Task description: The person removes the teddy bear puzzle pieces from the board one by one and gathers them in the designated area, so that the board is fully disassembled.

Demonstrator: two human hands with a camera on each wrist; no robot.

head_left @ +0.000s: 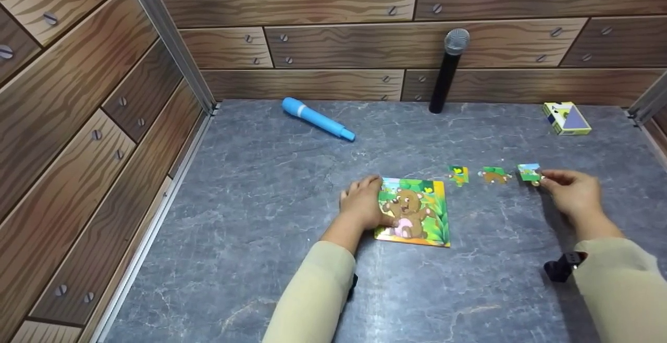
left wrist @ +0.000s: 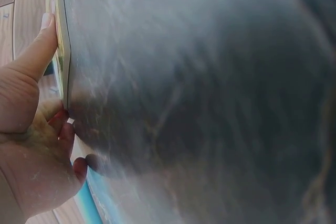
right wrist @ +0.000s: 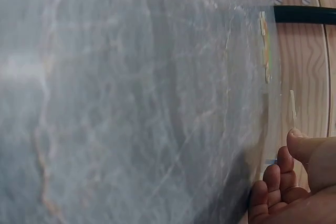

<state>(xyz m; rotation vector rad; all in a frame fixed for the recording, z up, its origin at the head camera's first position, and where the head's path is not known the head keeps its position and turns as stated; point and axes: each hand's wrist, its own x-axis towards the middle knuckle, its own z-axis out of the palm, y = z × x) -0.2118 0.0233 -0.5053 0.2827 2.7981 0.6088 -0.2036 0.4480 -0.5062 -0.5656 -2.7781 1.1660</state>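
Observation:
A square bear jigsaw puzzle (head_left: 417, 212) lies flat on the grey table. My left hand (head_left: 363, 204) grips its left side, the thumb across the picture and the fingers at the edge. In the left wrist view, the puzzle (left wrist: 60, 51) appears edge-on beside the left hand (left wrist: 31, 124). Between thumb and fingers my right hand (head_left: 576, 194) pinches a puzzle piece (head_left: 529, 172) with blue and green printing. The right wrist view has that thin piece (right wrist: 293, 106) upright above the right thumb. Two loose pieces, one yellow-green (head_left: 459, 175) and one brown-green (head_left: 494, 175), lie between the hands.
A blue toy microphone (head_left: 318, 119) lies at the back left of the table (head_left: 250, 192). Near the back wall a black microphone (head_left: 445, 74) stands upright. A small yellow-edged box (head_left: 567, 119) sits at the back right. Wood-patterned panels (head_left: 333, 46) enclose the table.

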